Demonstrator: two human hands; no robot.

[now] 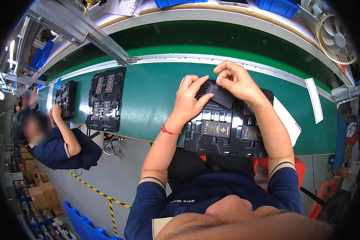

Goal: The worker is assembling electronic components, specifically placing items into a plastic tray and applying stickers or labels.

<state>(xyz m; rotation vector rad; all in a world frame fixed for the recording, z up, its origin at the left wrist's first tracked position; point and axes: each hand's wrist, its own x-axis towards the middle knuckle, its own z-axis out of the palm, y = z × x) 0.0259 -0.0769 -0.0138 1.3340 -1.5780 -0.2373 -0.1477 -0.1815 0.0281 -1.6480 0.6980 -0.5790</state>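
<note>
A flat black battery (223, 97), its upper face plain, is tilted above a black moulded tray (193, 146). My left hand (189, 98) grips its left edge, thumb on the near side and index finger stretched along the far side. Over the battery's far right corner, my right hand (239, 83) is closed in a pinch, with a tiny whitish bit at the fingertips, too small to name. In the tray's pockets lie more black batteries with printed labels, one left of the middle (216, 129) and another at the right (250, 133).
A second tray (118, 108) with several batteries lies to the left on the green table (148, 108). Further left, a co-worker (64, 140) handles another tray (70, 100). White paper (286, 122) sits beside my tray. A metal rail (172, 58) borders the far side; a fan (335, 40) stands far right.
</note>
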